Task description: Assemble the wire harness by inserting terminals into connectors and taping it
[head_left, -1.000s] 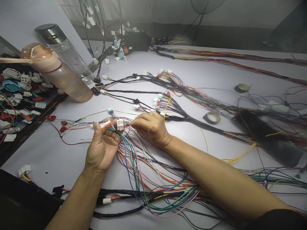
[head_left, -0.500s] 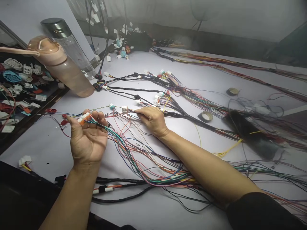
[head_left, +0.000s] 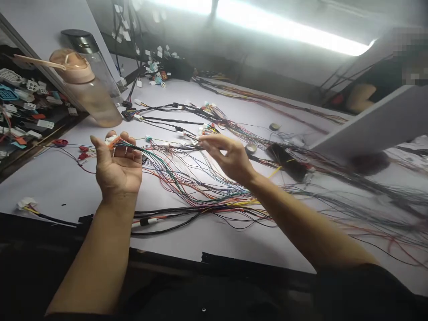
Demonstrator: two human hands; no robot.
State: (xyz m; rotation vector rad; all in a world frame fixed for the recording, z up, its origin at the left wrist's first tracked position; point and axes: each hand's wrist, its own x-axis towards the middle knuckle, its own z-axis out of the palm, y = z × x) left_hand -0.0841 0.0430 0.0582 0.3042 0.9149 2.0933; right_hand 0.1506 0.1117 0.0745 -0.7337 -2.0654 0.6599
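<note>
My left hand point(head_left: 118, 174) is palm up with its fingers curled, holding a white and orange wire connector point(head_left: 113, 141) between thumb and fingers. A bundle of green, blue and red wires point(head_left: 167, 171) trails from this connector to the right across the table. My right hand point(head_left: 230, 156), slightly blurred, is raised over the wires with its fingers stretched out to the left; I see nothing held in it. Close to its fingertips are small white connectors point(head_left: 201, 131) on a black-taped harness branch. A teal connector point(head_left: 149, 138) lies between the two hands.
A peach-lidded bottle point(head_left: 90, 98) and a clear bottle point(head_left: 100, 67) stand at left, beside a bin of loose connectors point(head_left: 26, 102). Tape rolls point(head_left: 250, 148) and a dark pouch-like object point(head_left: 286, 162) lie to the right. A white panel point(head_left: 374, 118) rises there, with a person beyond.
My right hand has come off the wires beside a pale connector and moved right. My left hand still holds its connector. The view has tilted up, showing a lamp and a person.
</note>
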